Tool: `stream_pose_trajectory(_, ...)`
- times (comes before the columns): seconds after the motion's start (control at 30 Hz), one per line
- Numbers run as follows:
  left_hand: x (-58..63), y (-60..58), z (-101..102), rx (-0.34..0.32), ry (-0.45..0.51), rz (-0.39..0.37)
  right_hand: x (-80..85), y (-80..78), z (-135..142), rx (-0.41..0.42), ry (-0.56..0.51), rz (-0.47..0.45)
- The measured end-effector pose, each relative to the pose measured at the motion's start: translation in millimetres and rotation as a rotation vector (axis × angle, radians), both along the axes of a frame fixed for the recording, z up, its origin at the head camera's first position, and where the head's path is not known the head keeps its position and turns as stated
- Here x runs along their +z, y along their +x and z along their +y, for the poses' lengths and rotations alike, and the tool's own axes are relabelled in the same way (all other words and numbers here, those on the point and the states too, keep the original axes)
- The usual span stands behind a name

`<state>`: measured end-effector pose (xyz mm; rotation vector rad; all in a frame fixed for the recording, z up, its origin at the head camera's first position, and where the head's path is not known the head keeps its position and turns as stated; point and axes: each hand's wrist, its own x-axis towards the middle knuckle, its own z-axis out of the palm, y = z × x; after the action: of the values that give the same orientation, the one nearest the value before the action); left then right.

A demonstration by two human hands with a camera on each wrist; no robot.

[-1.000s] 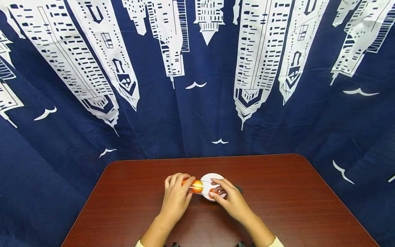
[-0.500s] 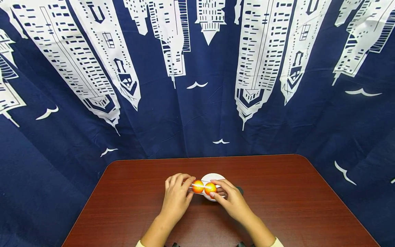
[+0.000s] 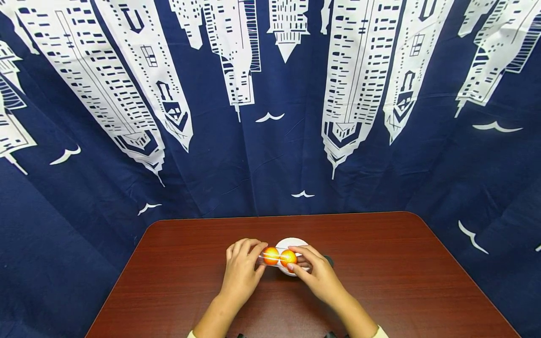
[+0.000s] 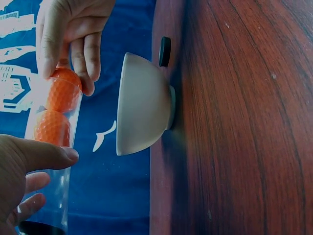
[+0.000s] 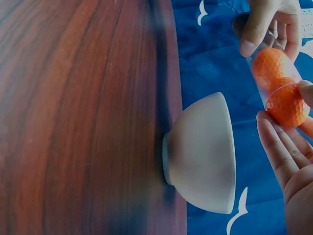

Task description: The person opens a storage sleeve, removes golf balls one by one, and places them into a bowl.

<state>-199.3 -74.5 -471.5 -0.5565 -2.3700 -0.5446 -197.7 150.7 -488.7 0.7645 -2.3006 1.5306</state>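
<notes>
My left hand [image 3: 241, 270] grips a clear plastic tube [image 4: 55, 193] that lies roughly level above a white bowl [image 3: 290, 242]. Two orange golf balls sit side by side toward the tube's right end: one golf ball [image 5: 270, 67] inside, the other golf ball [image 5: 286, 105] partly out of the mouth. The thumb and fingers of my right hand [image 3: 322, 277] pinch this outer ball. Seen from the left wrist, the tube's far end is dark, beyond the left fingers. A bit of orange also shows beneath the right thumb in the head view, mostly hidden.
Behind the right hand, a small black disc [image 4: 165, 51] rests on the brown wooden table [image 3: 393, 263]. A dark blue cloth [image 3: 262, 159] printed with white buildings and birds hangs beyond the table's back edge.
Since a second ago the two golf balls have slid rightward along the tube, the leading one reaching my right fingers. Both hands have stayed nearly in place.
</notes>
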Motion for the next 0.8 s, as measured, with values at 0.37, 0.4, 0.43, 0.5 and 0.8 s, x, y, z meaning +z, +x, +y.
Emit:
stream_pose_trajectory(0.37,-5.0,-1.7,-0.2,0.012,0.047,0.000,5.8,0.0,-1.5,-0.009,-0.033,0.062)
stream_pose_trajectory(0.4,-5.5,-1.9,-0.3,0.013,0.052,-0.001,6.7,0.0,-1.4,-0.017,-0.033,0.065)
stream_pose_trajectory(0.43,-6.0,-2.0,-0.4,0.013,0.057,-0.005,7.4,0.0,-1.2,-0.028,-0.030,0.068)
stream_pose_trajectory(0.5,-6.9,-2.4,-0.8,0.017,0.063,-0.012,8.0,-0.7,-0.5,-0.044,-0.029,0.075)
stream_pose_trajectory(0.8,-8.0,-4.4,-6.1,0.057,0.100,-0.093,7.6,-7.7,1.7,-0.097,-0.046,0.093)
